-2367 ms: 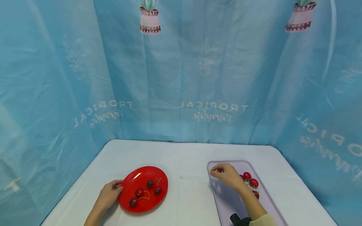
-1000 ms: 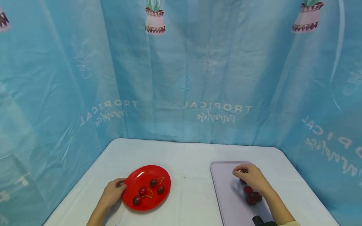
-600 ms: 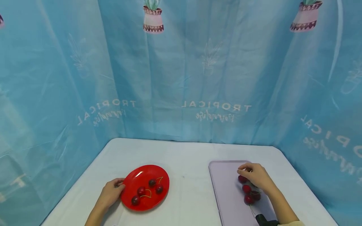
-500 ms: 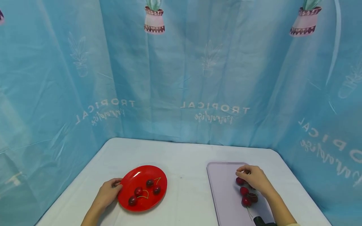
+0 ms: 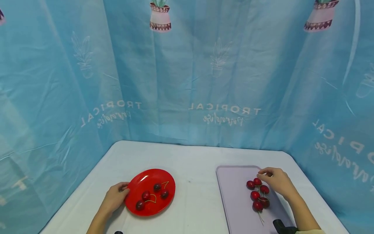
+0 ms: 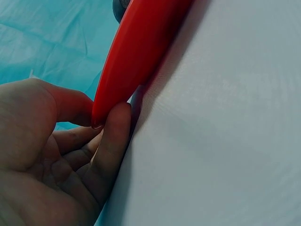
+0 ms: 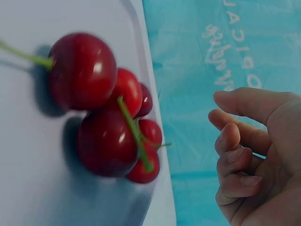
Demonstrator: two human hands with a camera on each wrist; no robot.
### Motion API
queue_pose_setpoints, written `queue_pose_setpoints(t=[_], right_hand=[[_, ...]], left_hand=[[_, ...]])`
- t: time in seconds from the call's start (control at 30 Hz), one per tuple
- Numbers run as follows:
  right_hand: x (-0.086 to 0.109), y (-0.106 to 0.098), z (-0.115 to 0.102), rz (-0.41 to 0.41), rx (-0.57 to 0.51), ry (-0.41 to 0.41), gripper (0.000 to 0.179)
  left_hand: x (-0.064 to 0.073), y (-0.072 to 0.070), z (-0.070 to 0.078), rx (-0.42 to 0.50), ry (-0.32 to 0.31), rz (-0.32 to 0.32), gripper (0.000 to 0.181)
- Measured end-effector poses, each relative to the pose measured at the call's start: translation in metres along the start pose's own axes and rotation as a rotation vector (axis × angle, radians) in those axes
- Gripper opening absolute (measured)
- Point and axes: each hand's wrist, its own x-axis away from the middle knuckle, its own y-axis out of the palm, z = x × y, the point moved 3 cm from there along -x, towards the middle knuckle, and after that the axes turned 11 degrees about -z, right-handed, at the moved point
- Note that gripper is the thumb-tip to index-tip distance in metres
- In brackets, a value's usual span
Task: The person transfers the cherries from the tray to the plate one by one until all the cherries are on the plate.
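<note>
On the left of the white table, my left hand (image 5: 113, 199) pinches the rim of a round red plate (image 5: 137, 185). The left wrist view has the plate edge (image 6: 127, 66) between thumb and a finger tucked beneath it. Several dark red cherries (image 5: 146, 195) with stems lie on the plate. Across the table, my right hand (image 5: 277, 181) is over the far right side of a pale lilac tray (image 5: 233, 191), beside several red cherries (image 5: 255, 195) grouped there. In the right wrist view, nothing is between that hand's thumb and bent fingers, apart from the cherries (image 7: 108, 141).
White cloth (image 5: 194, 201) covers the table between plate and tray. A blue printed curtain (image 5: 181, 81) surrounds its back and sides. A black strap piece (image 5: 281, 226) is at the right wrist, over the tray's near part.
My right hand has shifted rightward from the tray's left side, past the cherries, uncovering more of them. My left hand keeps its grip on the plate; the plate's cherries lie as before.
</note>
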Motion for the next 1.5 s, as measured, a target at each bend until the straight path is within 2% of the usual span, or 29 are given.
queue_pose_setpoints(t=[0.3, 0.8, 1.1, 1.5], right_hand=[[0.006, 0.0, 0.017, -0.039, -0.003, 0.085, 0.037], [0.002, 0.009, 0.028, -0.047, -0.008, 0.105, 0.031], [0.002, 0.013, 0.031, -0.015, 0.0, 0.095, 0.026], [0.002, 0.017, 0.013, 0.025, -0.042, 0.03, 0.022]], left_hand=[[-0.001, 0.001, 0.001, 0.001, -0.007, -0.001, 0.04], [0.002, -0.001, 0.005, -0.003, -0.001, 0.002, 0.04], [0.003, 0.0, 0.004, -0.004, 0.003, 0.007, 0.04], [0.002, -0.001, 0.004, 0.003, 0.008, 0.007, 0.039]])
